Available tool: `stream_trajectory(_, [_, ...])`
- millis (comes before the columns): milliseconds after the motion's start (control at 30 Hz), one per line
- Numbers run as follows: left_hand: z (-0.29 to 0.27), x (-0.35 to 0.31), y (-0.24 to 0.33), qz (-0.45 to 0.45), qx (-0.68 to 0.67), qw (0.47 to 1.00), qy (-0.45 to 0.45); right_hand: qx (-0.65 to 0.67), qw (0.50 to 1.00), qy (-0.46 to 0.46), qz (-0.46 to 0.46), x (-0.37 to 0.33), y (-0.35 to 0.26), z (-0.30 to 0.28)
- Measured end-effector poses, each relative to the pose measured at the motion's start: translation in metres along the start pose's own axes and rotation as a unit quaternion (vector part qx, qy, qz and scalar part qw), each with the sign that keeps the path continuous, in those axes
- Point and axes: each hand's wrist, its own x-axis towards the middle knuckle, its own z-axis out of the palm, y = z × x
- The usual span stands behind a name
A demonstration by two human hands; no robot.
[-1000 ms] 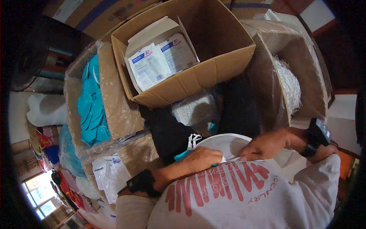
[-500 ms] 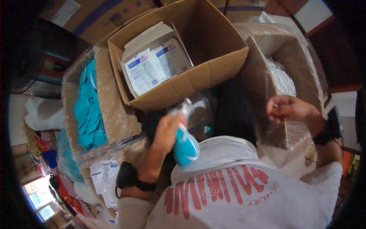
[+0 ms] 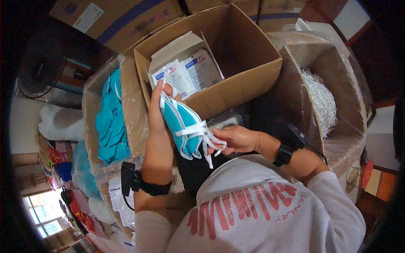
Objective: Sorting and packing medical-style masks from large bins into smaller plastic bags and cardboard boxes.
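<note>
A small stack of teal face masks (image 3: 176,116) with white edges and straps is held tilted before my chest. My left hand (image 3: 156,107) grips its upper left end, fingers wrapped behind it. At the lower right end my right hand (image 3: 241,140) is closed on the white straps (image 3: 211,141), thumb and fingers pinched together. A white band crosses the stack near that end. How many masks are in the stack I cannot tell. Just beyond my left fingers is the open white carton (image 3: 179,45) of sealed white packets (image 3: 197,69).
That carton sits inside a large brown cardboard box (image 3: 240,86). To the left, a plastic-lined box (image 3: 134,90) holds loose teal masks (image 3: 110,126). On the right, another lined box (image 3: 301,99) holds a heap of white straps (image 3: 322,103). More packets (image 3: 120,192) lie at lower left.
My left hand has lifted the teal masks up and away from my body. My right hand has come in from the right-hand box and taken hold of the straps.
</note>
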Motion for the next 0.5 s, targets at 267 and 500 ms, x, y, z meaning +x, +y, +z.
stream_trajectory(267, [-0.016, 0.007, 0.013, 0.014, -0.024, 0.999, 0.032, -0.162, 0.987, -0.005, 0.005, -0.016, -0.005, 0.029])
stream_trajectory(500, [-0.014, -0.008, 0.036, 0.014, -0.033, 0.991, -0.131, -0.261, 0.931, 0.171, -0.187, -0.013, -0.006, 0.012])
